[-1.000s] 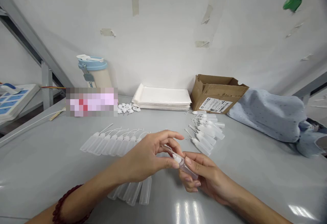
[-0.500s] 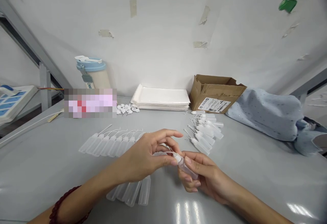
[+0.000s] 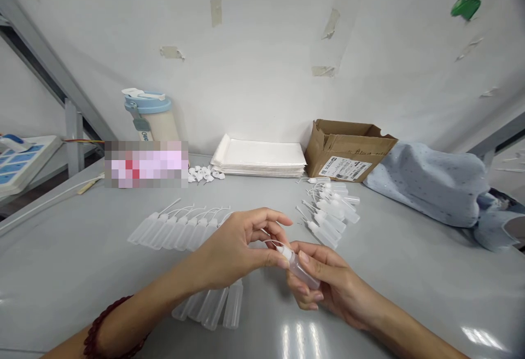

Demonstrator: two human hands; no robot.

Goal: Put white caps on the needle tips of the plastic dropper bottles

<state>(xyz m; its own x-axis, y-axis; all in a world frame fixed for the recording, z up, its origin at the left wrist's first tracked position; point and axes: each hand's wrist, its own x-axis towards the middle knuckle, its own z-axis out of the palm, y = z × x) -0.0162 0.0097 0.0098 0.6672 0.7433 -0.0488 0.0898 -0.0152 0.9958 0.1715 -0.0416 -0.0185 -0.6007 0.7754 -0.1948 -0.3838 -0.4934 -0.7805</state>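
Observation:
A small translucent plastic dropper bottle (image 3: 304, 274) is wrapped in the fingers of my right hand (image 3: 332, 277), tilted with its top towards the upper left. On it sits a white cap (image 3: 286, 252) with a thin white strap curving off to the left. My left hand (image 3: 241, 244) is closed at that cap, thumb against its side and the other fingers curled above. Behind my left wrist lies a row of similar bottles with straps (image 3: 164, 230). Below the forearm are several more bottles (image 3: 213, 307), their tops hidden by my arm. Another group of capped bottles (image 3: 328, 217) lies to the right.
At the back stand a stack of white padded envelopes (image 3: 260, 157), an opened cardboard box (image 3: 348, 148) and a blue-lidded tumbler (image 3: 153, 116). Small white caps (image 3: 203, 174) lie in a pile beside a blurred pink item (image 3: 151, 168). Light blue cloth (image 3: 426, 184) covers the right side.
My left thumb and fingers have shifted slightly at the cap, and more of the cap and strap shows. The bottle stays in my right hand, and the view has moved a little.

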